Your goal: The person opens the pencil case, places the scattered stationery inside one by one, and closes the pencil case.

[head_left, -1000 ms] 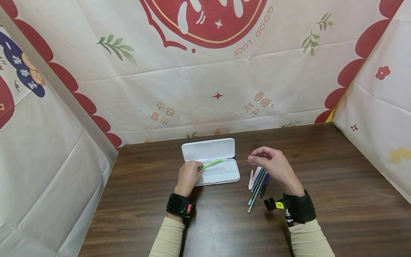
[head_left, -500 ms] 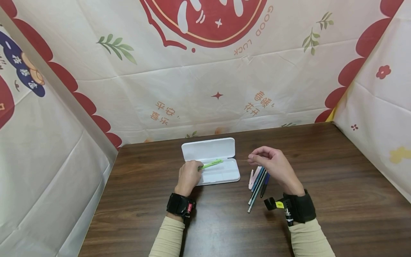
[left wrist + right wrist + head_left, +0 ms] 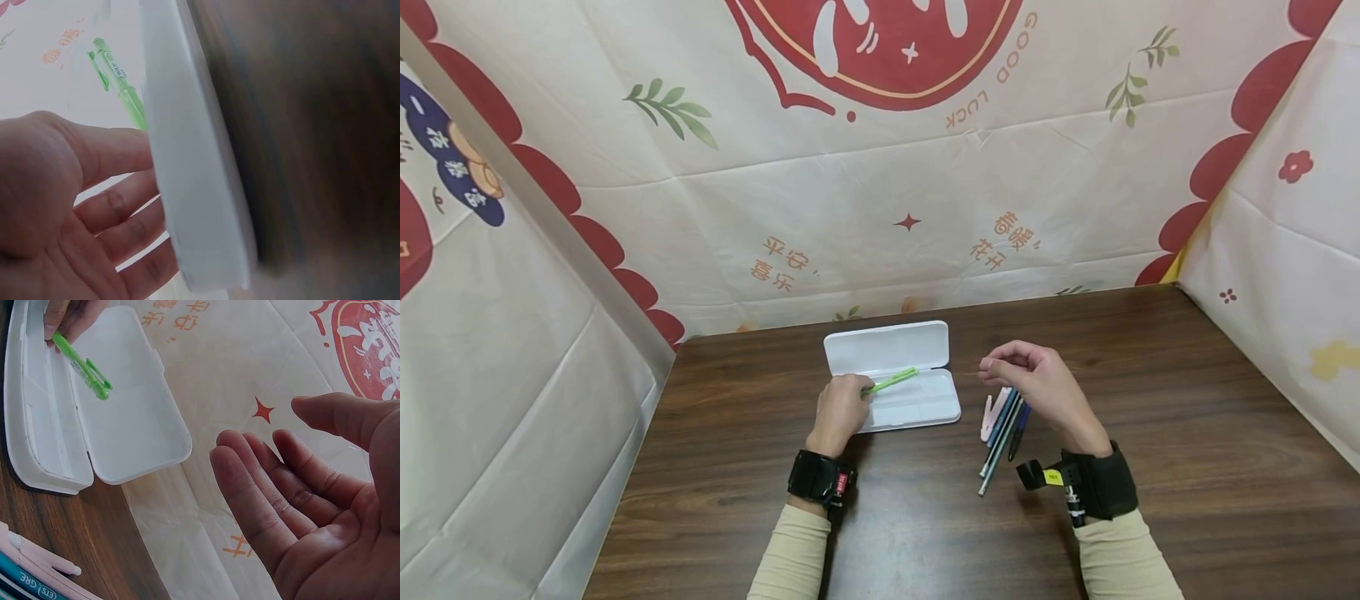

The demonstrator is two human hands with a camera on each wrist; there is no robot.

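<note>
Your left hand (image 3: 838, 410) is pinching the green pen (image 3: 891, 382), now tipped slightly closer over the open white pencil case (image 3: 925, 412) near the table's (image 3: 1150, 375) back edge, while your right hand (image 3: 1037, 383) is hovering relaxed and empty above the loose pens (image 3: 1000, 437).

Looks like a little makeshift recording booth, not an actual home or office. There's a dark wood-grain table (image 3: 925, 517) boxed in on three sides by cream printed cloths (image 3: 865, 208) hung as walls, with creases where they were folded. The prints are festive: red scalloped borders, a big red emblem, green sprigs, Chinese characters and "GOOD LUCK". On the table it's all stationery, an open white pencil case (image 3: 917, 408) and a few pens (image 3: 1003, 429), plus camera straps on both wrists.
</note>
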